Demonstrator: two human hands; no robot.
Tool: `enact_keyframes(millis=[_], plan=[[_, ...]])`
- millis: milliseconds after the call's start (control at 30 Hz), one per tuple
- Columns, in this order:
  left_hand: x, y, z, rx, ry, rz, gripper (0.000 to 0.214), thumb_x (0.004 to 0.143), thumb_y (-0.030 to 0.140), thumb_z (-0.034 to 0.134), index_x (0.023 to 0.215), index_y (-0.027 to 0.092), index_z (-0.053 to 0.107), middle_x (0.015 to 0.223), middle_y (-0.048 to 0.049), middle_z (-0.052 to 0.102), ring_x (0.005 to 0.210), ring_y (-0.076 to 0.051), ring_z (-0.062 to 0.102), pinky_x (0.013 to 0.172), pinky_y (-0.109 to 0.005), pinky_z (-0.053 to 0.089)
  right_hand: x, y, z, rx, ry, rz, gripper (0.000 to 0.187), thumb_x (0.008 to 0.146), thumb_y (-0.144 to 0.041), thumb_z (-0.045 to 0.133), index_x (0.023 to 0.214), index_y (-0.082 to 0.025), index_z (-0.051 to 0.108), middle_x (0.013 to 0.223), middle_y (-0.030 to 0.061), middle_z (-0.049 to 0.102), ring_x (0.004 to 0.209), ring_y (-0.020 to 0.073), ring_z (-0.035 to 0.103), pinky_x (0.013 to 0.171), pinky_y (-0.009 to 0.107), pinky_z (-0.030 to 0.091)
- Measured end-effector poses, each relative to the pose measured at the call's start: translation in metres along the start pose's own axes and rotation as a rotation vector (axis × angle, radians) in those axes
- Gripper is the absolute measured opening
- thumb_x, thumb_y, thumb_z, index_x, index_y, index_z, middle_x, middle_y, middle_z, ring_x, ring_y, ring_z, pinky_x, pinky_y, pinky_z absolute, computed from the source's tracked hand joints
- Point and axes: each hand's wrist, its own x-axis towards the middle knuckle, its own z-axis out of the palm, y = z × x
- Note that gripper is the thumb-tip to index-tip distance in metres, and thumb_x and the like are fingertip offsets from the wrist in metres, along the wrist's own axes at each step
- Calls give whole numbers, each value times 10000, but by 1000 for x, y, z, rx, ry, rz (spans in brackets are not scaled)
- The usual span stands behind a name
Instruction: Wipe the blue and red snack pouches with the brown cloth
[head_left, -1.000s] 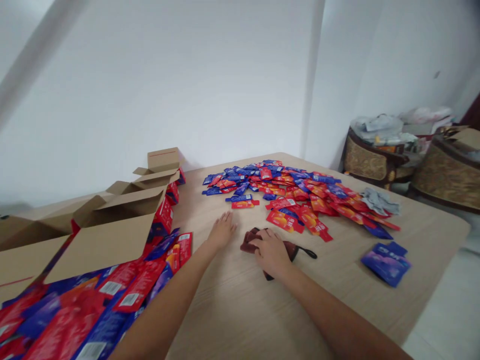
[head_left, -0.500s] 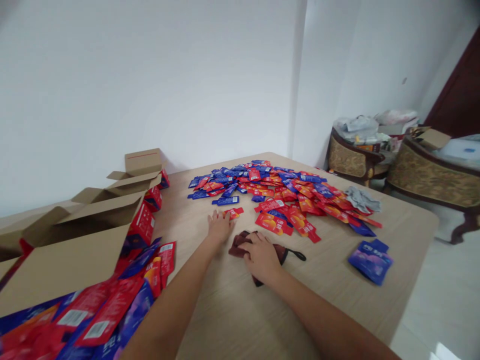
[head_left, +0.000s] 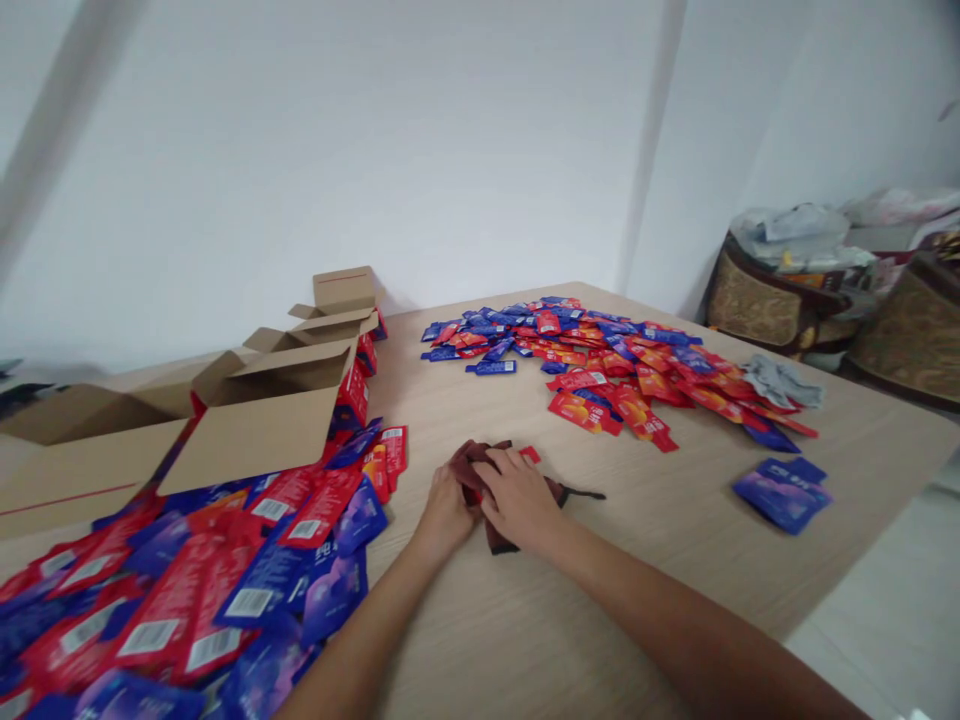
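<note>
A dark maroon cloth with black edging and a black loop [head_left: 499, 543] lies bunched on the wooden table in front of me. Over its top rests my right hand [head_left: 523, 500], fingers curled and gripping the fabric. My left hand [head_left: 445, 512] presses in from the left, closed around the cloth's near-left side, its fingertips partly hidden by the fabric. A red packet [head_left: 530, 454] pokes out from behind the cloth; most of it is covered.
A broad pile of red and blue packets [head_left: 600, 350] spreads across the far side, with a grey glove [head_left: 784, 382] at its right end. One blue packet [head_left: 782, 493] lies apart. Open cardboard boxes [head_left: 262, 420] and more packets [head_left: 202, 590] fill the left.
My left hand has left the spot by the orange-red packet and come to the cloth's left side. That packet has moved to the cloth and is mostly covered. The view has turned left.
</note>
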Motion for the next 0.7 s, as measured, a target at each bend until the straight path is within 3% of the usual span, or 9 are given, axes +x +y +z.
enact_keyframes(millis=[133,233,433,500,600,700], plan=[[4,0,-5,-29,4,-41,520,681,224,635,1184,222,504,1152,-84,570,1056,-267,522,931,-443,387,-1,-1,1,-113,-104,25,347,849,-257,445,1187,-251,520,1255,75,476,1139,247,357,949,440,272],[1,2,-6,-34,17,-58,488,684,254,658,1148,209,515,1107,-77,577,1038,-254,521,915,-426,406,0,18,-4,-151,-144,54,349,843,-230,435,1176,-272,533,1254,69,476,1137,246,353,894,408,316],[-5,-3,1,-38,47,-139,553,664,279,692,1170,201,484,1127,-78,546,1073,-254,492,922,-440,415,2,60,-13,-292,-139,263,339,842,-178,412,1128,-237,585,1180,112,508,1086,272,379,819,387,346],[-4,-4,3,-41,58,-143,576,653,278,698,1176,189,474,1126,-82,548,1072,-255,492,925,-441,413,2,54,-12,-290,-111,210,355,838,-178,427,1153,-251,575,1196,105,502,1086,270,379,833,390,336],[-2,-3,3,-52,67,-103,598,649,215,676,1200,181,449,1128,-86,558,1056,-253,505,927,-446,407,4,26,-6,-233,-114,20,366,833,-201,461,1172,-292,563,1232,69,489,1091,256,372,854,390,323],[-1,-1,0,-49,73,-63,630,631,99,611,1225,190,423,1173,-92,544,1065,-253,508,942,-457,393,7,-3,1,-204,-167,-146,280,828,-212,484,1058,-289,624,1214,44,508,1097,246,362,888,408,296]])
